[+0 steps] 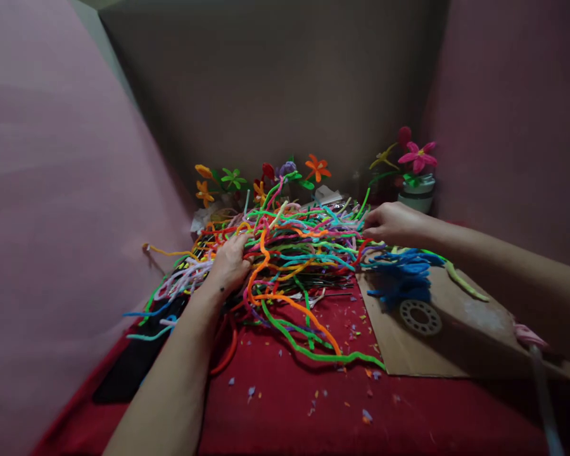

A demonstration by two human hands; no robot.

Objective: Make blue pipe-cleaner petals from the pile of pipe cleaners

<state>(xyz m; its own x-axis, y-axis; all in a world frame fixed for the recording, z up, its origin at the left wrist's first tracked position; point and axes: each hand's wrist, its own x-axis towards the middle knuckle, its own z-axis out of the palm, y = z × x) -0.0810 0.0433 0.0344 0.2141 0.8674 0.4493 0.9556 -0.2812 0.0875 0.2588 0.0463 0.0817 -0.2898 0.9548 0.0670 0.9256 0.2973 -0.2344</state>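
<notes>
A big tangled heap of pipe cleaners (308, 253) in many colours lies across the middle of the table. At its left side my left hand (231, 261) is closed, its fingers curled into the strands. My right hand (393, 221) reaches the heap's right end, with bent fingertips gripping strands there; the tips are partly hidden. Loose orange and green pipe cleaners (323, 358) trail from the heap towards me. Blue pipe cleaners (403, 275) lie bunched below my right forearm.
A red cloth (275, 411) with scattered scraps covers the table. On the right are a cardboard sheet (437, 361) and a pale ring with holes (420, 317). Scissors (317, 297) lie by the heap. Pipe-cleaner flowers (318, 168) and a potted pink flower (418, 157) stand behind.
</notes>
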